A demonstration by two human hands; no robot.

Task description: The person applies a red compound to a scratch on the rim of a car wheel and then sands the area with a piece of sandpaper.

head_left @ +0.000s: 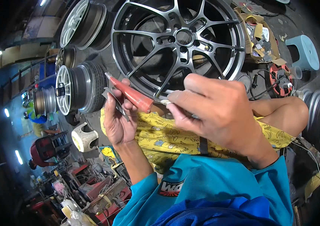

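- L hand (119,122) grips red tube (132,96) + thin gray strip (107,94)
- R hand (220,113) pinches small pale bit (165,102) nr tube's wide end
- big spoked rim (175,37) just past hands

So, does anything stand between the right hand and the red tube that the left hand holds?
Only a small pale piece, pinched in the right hand, shows between that hand and the wide end of the red tapered tube. Whether it touches the tube is unclear; nothing else visible intervenes.
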